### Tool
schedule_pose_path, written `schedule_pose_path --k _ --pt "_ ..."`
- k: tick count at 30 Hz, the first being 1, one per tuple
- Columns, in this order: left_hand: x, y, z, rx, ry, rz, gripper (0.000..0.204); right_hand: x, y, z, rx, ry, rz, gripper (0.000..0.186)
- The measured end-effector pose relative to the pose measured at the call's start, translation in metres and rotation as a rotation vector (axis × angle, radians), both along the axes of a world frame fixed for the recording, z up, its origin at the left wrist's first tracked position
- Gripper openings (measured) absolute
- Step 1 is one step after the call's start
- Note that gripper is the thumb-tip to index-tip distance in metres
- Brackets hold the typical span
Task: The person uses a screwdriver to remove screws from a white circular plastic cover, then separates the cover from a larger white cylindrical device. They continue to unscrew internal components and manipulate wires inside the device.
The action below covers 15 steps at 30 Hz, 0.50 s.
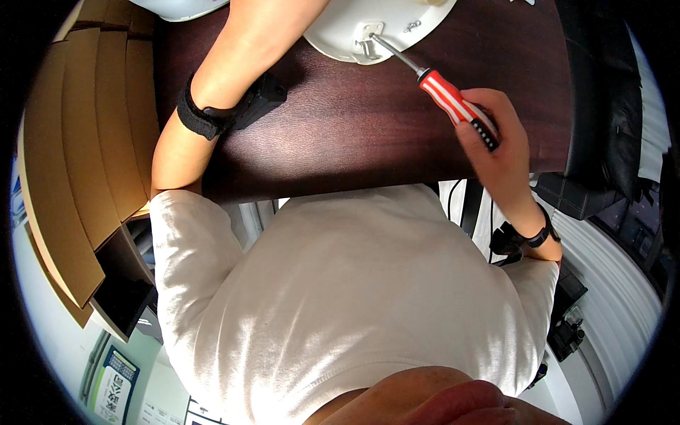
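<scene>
Fingers [494,100] of right hand [504,157] wrapped round striped screwdriver [440,92], tip [373,36] at small fitting [372,28] on white rounded shell [336,32]; small metal pieces [412,27] nearby. Left hand out of frame, grip cannot be told.

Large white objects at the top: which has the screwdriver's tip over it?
The white object right of the left forearm: the screwdriver in the right hand reaches over it. The other white object, left of that forearm, shows no tool.
</scene>
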<state>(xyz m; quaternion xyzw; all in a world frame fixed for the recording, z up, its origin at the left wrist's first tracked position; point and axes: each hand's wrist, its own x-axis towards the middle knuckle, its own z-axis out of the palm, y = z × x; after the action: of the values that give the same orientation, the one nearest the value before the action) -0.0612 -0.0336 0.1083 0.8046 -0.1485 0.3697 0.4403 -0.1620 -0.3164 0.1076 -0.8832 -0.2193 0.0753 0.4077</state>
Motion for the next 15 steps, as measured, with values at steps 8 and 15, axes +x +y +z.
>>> schedule_pose_path --k 8,15 --pt "0.002 0.000 -0.002 0.040 -0.053 0.001 0.028 -0.002 0.016 0.007 0.763 0.972 -0.627 0.039" --pt "0.002 -0.002 -0.001 0.053 -0.076 0.013 0.026 0.005 -0.010 -0.004 0.874 1.362 -0.310 0.043"
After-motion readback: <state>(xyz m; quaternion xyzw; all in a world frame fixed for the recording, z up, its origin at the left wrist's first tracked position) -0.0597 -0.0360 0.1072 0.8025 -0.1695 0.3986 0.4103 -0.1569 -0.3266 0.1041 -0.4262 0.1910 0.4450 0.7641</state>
